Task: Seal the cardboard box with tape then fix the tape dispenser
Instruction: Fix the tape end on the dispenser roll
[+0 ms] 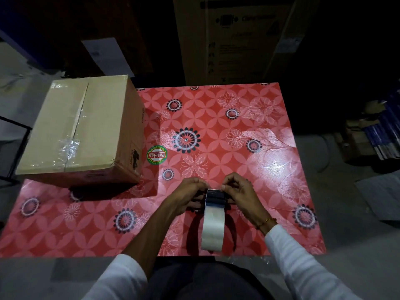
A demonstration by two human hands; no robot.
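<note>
A brown cardboard box (80,128) stands at the table's left rear, its top flaps shut, with clear tape crumpled across the near end of the seam. In front of me the tape dispenser (213,217), black with a roll of clear tape, is held above the table's near edge. My left hand (188,193) grips its left side. My right hand (238,192) pinches the tape's loose end at the dispenser's far end with thumb and forefinger. The dispenser's handle is hidden behind the roll.
The table (249,169) has a glossy red floral cover with a round green sticker (157,155) next to the box. A tall printed carton (236,37) stands behind the table. Stacked items (376,135) lie on the floor at right.
</note>
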